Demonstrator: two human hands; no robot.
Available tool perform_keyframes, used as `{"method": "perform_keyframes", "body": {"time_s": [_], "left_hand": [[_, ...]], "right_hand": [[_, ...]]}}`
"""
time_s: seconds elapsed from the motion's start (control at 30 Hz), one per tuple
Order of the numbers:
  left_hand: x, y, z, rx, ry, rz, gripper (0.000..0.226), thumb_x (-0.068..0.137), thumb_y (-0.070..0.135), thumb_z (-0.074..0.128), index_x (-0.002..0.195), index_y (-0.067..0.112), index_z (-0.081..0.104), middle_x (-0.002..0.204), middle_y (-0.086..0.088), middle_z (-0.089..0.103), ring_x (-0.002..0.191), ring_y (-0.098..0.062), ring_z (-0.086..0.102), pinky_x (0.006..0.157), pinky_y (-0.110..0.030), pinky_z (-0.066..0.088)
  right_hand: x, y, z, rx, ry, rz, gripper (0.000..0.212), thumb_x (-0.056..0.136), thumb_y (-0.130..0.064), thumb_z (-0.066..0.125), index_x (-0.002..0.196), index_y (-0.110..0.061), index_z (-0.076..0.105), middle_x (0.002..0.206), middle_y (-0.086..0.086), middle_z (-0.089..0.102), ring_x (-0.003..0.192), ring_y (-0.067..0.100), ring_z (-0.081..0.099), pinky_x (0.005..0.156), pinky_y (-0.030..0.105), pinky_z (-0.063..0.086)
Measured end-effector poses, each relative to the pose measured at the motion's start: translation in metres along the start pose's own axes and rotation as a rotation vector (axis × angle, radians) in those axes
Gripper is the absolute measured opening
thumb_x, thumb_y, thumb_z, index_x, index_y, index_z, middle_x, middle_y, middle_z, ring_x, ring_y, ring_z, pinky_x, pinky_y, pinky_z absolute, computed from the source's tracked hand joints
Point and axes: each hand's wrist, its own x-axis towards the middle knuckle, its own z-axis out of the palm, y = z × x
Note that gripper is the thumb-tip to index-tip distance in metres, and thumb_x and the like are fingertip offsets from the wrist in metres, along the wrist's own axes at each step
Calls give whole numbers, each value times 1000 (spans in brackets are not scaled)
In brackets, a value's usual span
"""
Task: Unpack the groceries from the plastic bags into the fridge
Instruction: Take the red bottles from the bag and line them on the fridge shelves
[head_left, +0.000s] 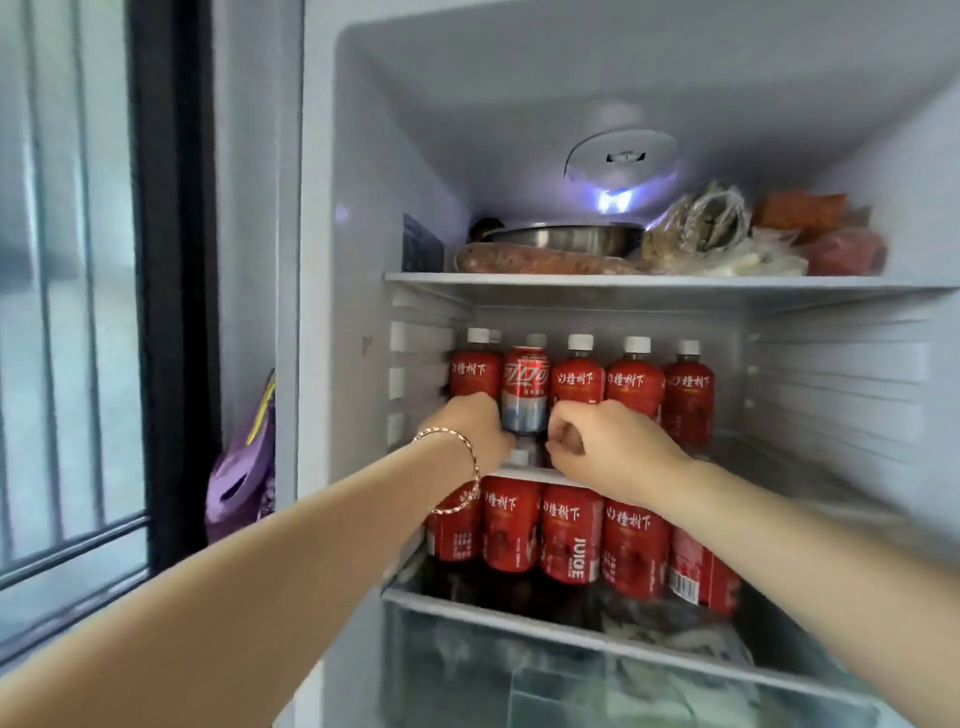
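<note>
Left hand (470, 423), bracelet (457, 470) at the wrist, wrapped around a red cola can (525, 391) on the fridge's middle shelf (524, 474); right hand (605, 441) curled into a loose fist just beside the can, holding nothing visible. Red juice bottles (634, 384) crowding the can left, right and on the shelf below. Steel bowl (561, 238), sweet potato (540, 260) and wrapped food (701, 228) on the top shelf, purple bag (241, 467) hanging outside to the left.

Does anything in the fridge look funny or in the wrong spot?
One cola can stands among the red juice bottles on the middle shelf, the odd one in that row. The left hand touches it. Nothing looks spilled.
</note>
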Motion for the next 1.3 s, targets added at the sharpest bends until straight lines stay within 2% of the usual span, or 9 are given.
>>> {"method": "perform_keyframes", "body": {"time_s": [0.17,0.3,0.43,0.57,0.73,0.9,1.07,1.23,1.3], "left_hand": [[-95,-9,-12,104,21,-151,23,89,26,50,104,14,64,106,-8,65,98,-30,61,77,-30,47],[-181,-43,-21,250,-117,-306,29,91,32,47,104,10,62,109,-8,63,101,-28,59,81,-31,49],[-288,-81,-35,352,-256,-559,26,90,30,44,95,10,60,93,-7,59,86,-27,56,69,-29,42],[-407,-108,-65,446,-262,-818,29,92,29,45,109,12,62,110,-5,63,102,-27,60,77,-33,47],[-564,-114,-108,482,-195,-1110,29,89,29,47,105,12,64,112,-8,65,101,-27,62,77,-29,46],[-733,-95,-166,490,-69,-1378,26,89,30,47,102,15,64,113,-7,65,104,-27,61,76,-27,43],[-933,-41,-227,500,-21,-1708,28,90,30,47,109,15,62,119,-7,62,109,-28,59,86,-32,46],[-1100,36,-259,498,32,-1999,30,93,28,45,114,13,59,122,-8,60,112,-30,57,79,-31,41],[-1158,66,-266,481,78,-2119,30,92,26,44,114,12,59,125,-9,59,115,-30,55,83,-31,41]], "right_hand": [[-38,-33,16,79,-82,-234,13,90,-29,52,97,-20,59,88,-2,64,83,22,60,65,30,43],[-73,-85,30,151,-256,-415,11,91,-34,49,92,-25,56,80,-8,53,76,18,51,66,27,37],[-114,-159,48,170,-422,-608,13,91,-35,47,92,-25,56,93,-5,57,88,18,54,71,28,38],[-178,-256,47,233,-537,-847,20,92,-33,48,99,-19,61,105,0,64,98,20,58,74,28,43],[-275,-369,31,324,-537,-1108,19,90,-31,50,98,-20,63,106,2,65,97,23,61,74,28,46],[-389,-480,-13,369,-488,-1364,23,90,-27,47,102,-20,64,109,3,66,100,24,61,82,28,47],[-554,-597,-82,494,-444,-1587,23,89,-29,46,99,-21,65,109,3,66,101,26,61,79,25,44],[-715,-666,-152,552,-468,-1819,25,92,-27,45,105,-19,64,112,3,65,103,27,60,83,28,47],[-776,-687,-177,547,-445,-1941,28,94,-23,42,109,-14,64,113,6,64,105,29,59,85,32,49]]}}
